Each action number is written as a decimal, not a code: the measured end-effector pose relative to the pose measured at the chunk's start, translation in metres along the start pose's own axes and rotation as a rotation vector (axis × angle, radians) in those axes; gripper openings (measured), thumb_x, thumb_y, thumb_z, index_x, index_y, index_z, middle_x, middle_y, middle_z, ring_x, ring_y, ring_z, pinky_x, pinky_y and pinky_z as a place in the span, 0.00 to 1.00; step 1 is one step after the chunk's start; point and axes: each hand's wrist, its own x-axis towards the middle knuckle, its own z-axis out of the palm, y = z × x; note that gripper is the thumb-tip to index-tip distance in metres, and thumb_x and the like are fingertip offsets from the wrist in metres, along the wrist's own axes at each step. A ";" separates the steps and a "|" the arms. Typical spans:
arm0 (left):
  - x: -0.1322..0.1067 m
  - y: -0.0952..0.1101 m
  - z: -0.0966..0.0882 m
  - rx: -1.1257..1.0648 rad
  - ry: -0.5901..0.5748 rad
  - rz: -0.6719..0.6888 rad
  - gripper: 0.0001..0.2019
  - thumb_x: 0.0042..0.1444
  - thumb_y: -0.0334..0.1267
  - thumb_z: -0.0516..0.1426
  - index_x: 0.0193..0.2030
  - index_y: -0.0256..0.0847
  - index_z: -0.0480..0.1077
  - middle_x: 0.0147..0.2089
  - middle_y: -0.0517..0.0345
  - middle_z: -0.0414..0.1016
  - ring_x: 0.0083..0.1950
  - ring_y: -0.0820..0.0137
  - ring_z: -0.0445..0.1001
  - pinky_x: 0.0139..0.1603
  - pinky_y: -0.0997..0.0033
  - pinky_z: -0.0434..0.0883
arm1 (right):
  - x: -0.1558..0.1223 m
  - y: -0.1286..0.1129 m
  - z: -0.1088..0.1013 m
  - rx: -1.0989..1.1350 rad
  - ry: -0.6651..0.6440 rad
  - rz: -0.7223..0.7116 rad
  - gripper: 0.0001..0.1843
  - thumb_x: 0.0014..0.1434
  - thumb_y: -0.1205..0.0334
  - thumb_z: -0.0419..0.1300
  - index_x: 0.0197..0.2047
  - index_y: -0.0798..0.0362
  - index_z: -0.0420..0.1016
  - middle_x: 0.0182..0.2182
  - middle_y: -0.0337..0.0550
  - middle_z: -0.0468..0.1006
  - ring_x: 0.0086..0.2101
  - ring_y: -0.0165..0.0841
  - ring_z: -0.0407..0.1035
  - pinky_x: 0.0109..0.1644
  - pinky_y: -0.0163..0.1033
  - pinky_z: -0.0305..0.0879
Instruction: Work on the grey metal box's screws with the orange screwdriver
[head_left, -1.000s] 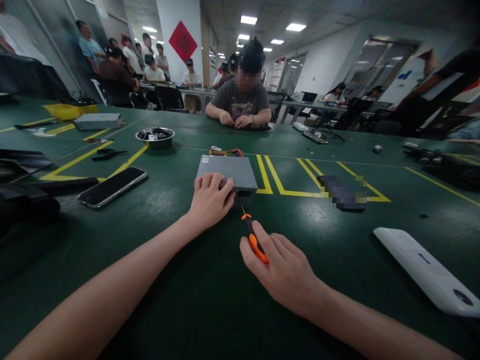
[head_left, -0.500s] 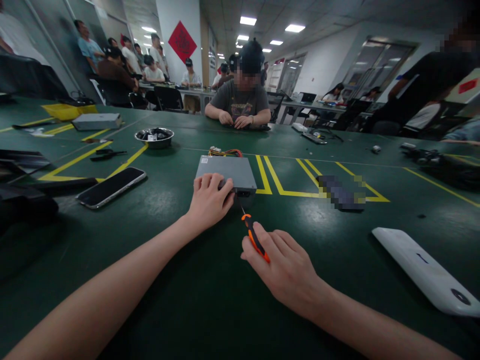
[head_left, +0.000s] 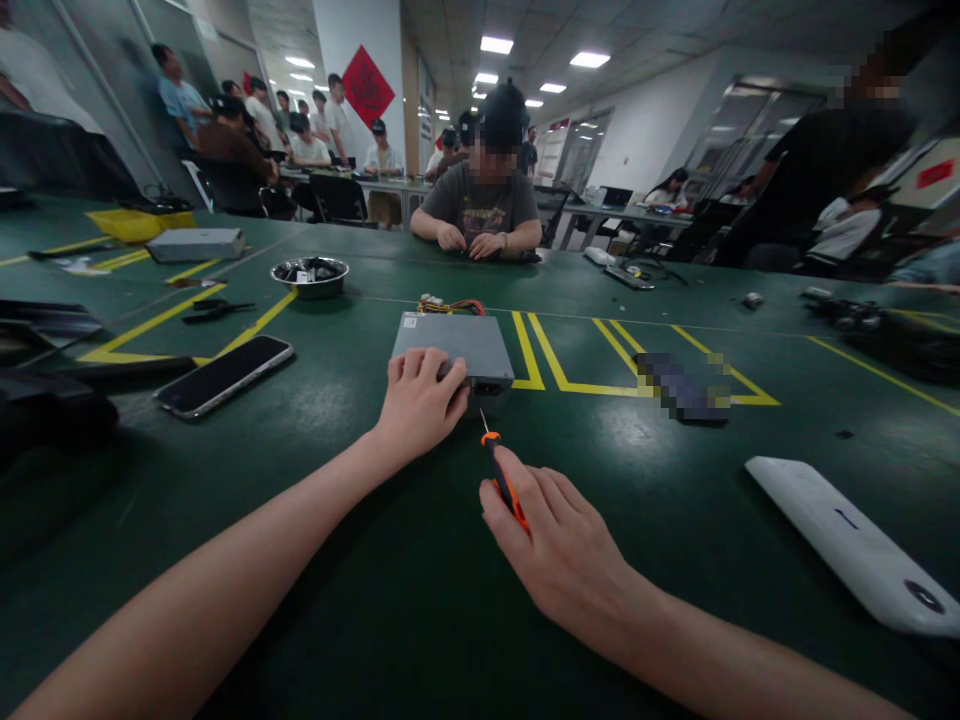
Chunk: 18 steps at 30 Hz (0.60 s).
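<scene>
Orange and black screwdriver point(head_left: 498, 474) near a grey metal box point(head_left: 466, 346).
On the left, a phone point(head_left: 225, 375) with a dark screen, then, farther back, a shiny round bowl point(head_left: 312, 288) with small bits inside. Next, the left hand point(head_left: 420, 402), half open, with bent fingers resting on the box's top, at the near edge. Under it, in the middle of the green table point(head_left: 375, 620), the box, with colourful wires point(head_left: 463, 306) at its back. Then the screwdriver, with its thin tip close to the box's front; touching or not, cannot tell. Around the handle, the curled fingers of the right hand point(head_left: 562, 540). Farther right, a long white thing point(head_left: 840, 535).
</scene>
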 end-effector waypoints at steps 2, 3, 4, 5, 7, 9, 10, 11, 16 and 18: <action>0.000 0.000 0.000 -0.002 0.002 -0.002 0.15 0.57 0.43 0.46 0.49 0.43 0.64 0.47 0.48 0.63 0.48 0.57 0.57 0.45 0.56 0.57 | 0.000 -0.004 0.000 0.019 -0.028 -0.015 0.16 0.55 0.73 0.47 0.48 0.60 0.63 0.49 0.59 0.68 0.40 0.38 0.67 0.42 0.43 0.65; 0.000 0.000 0.000 -0.006 0.003 -0.004 0.15 0.57 0.43 0.46 0.49 0.43 0.64 0.47 0.48 0.63 0.48 0.57 0.57 0.45 0.56 0.57 | 0.001 -0.004 0.000 0.019 -0.028 -0.033 0.17 0.56 0.73 0.46 0.49 0.60 0.63 0.49 0.58 0.68 0.40 0.38 0.68 0.42 0.42 0.65; 0.000 0.000 0.000 -0.010 0.001 -0.003 0.15 0.57 0.43 0.46 0.49 0.43 0.64 0.47 0.48 0.63 0.48 0.57 0.57 0.45 0.56 0.57 | 0.001 -0.004 -0.001 0.013 -0.011 -0.049 0.16 0.56 0.73 0.46 0.48 0.60 0.63 0.48 0.59 0.69 0.39 0.37 0.68 0.41 0.41 0.65; 0.000 0.000 0.000 -0.017 -0.001 -0.004 0.15 0.57 0.43 0.46 0.49 0.43 0.64 0.47 0.47 0.63 0.48 0.57 0.57 0.45 0.56 0.56 | 0.002 -0.003 -0.002 0.006 0.013 -0.059 0.15 0.56 0.73 0.47 0.48 0.60 0.63 0.47 0.61 0.69 0.37 0.36 0.69 0.40 0.40 0.65; 0.000 0.000 0.000 -0.030 -0.006 -0.005 0.15 0.57 0.43 0.46 0.49 0.43 0.64 0.47 0.47 0.63 0.48 0.57 0.57 0.45 0.56 0.56 | 0.002 0.001 -0.004 -0.013 0.068 -0.055 0.13 0.57 0.73 0.48 0.46 0.60 0.64 0.45 0.64 0.70 0.33 0.33 0.69 0.37 0.38 0.65; 0.000 0.000 0.000 -0.037 -0.006 -0.009 0.15 0.57 0.43 0.46 0.49 0.43 0.63 0.48 0.48 0.63 0.48 0.57 0.57 0.45 0.56 0.56 | 0.001 0.004 -0.004 -0.029 0.085 -0.034 0.12 0.56 0.72 0.51 0.45 0.59 0.64 0.44 0.65 0.70 0.31 0.32 0.69 0.36 0.37 0.65; 0.000 0.000 0.000 -0.037 -0.003 -0.009 0.15 0.57 0.43 0.46 0.49 0.44 0.63 0.48 0.48 0.63 0.48 0.57 0.57 0.45 0.56 0.56 | 0.000 0.004 -0.004 -0.030 0.067 -0.017 0.12 0.56 0.71 0.51 0.45 0.59 0.64 0.45 0.64 0.70 0.31 0.32 0.69 0.36 0.38 0.65; 0.000 0.000 -0.001 -0.036 -0.002 -0.008 0.15 0.57 0.43 0.46 0.49 0.44 0.64 0.48 0.48 0.63 0.48 0.57 0.57 0.45 0.56 0.56 | 0.000 0.004 -0.003 -0.025 0.042 0.003 0.12 0.56 0.71 0.52 0.45 0.59 0.65 0.45 0.63 0.70 0.32 0.33 0.69 0.37 0.39 0.65; 0.000 0.000 -0.002 -0.028 -0.008 -0.009 0.15 0.58 0.43 0.46 0.49 0.43 0.64 0.48 0.47 0.63 0.48 0.57 0.57 0.45 0.55 0.56 | -0.001 -0.004 -0.002 0.021 -0.045 0.007 0.18 0.55 0.73 0.47 0.49 0.61 0.63 0.49 0.61 0.67 0.41 0.39 0.68 0.42 0.43 0.64; 0.000 0.000 -0.002 -0.029 -0.003 -0.011 0.15 0.58 0.43 0.46 0.49 0.43 0.64 0.48 0.48 0.63 0.48 0.57 0.57 0.45 0.56 0.57 | 0.000 -0.003 -0.003 0.008 -0.015 -0.030 0.18 0.56 0.74 0.47 0.50 0.62 0.62 0.48 0.63 0.68 0.38 0.37 0.68 0.40 0.41 0.65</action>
